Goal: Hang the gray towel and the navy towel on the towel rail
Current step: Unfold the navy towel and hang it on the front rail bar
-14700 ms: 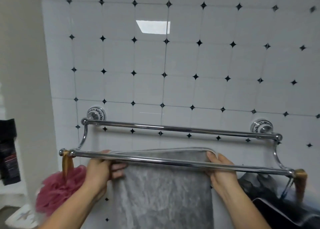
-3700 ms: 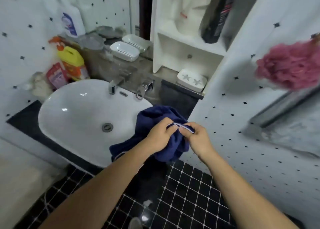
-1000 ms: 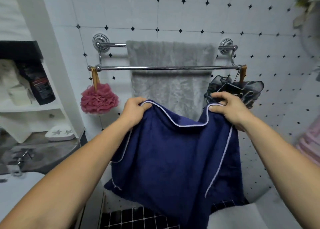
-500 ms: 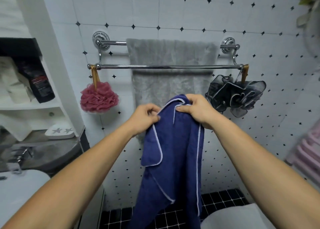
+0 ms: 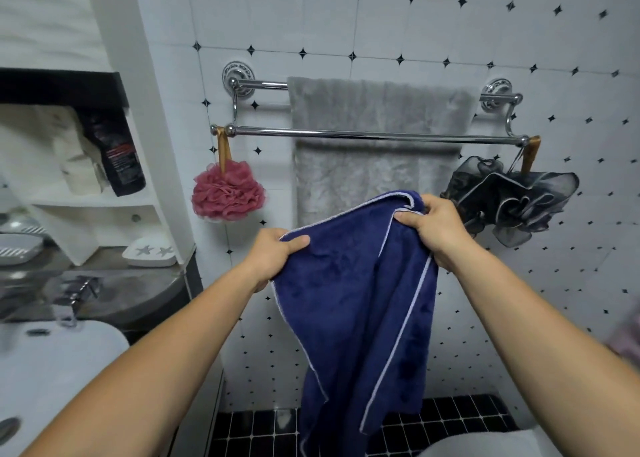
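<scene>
The gray towel (image 5: 377, 110) hangs over the back bar of the chrome double towel rail (image 5: 346, 133) on the tiled wall. The rail's front bar is bare. Below the rail I hold the navy towel (image 5: 360, 304), which has a pale trim and hangs folded lengthwise toward the floor. My left hand (image 5: 273, 255) grips its top edge at the left. My right hand (image 5: 433, 228) pinches the top edge at the right, a little higher than the left hand.
A pink bath puff (image 5: 227, 195) hangs from the rail's left end and a dark gray puff (image 5: 512, 200) from its right end. A white shelf unit (image 5: 104, 200) with a black bottle stands left, above a grey counter and white basin (image 5: 52, 370). Black floor tiles lie below.
My hands have drawn apart along the navy towel's top edge, spreading it wider; half a second ago they were close together with the towel bunched narrow.
</scene>
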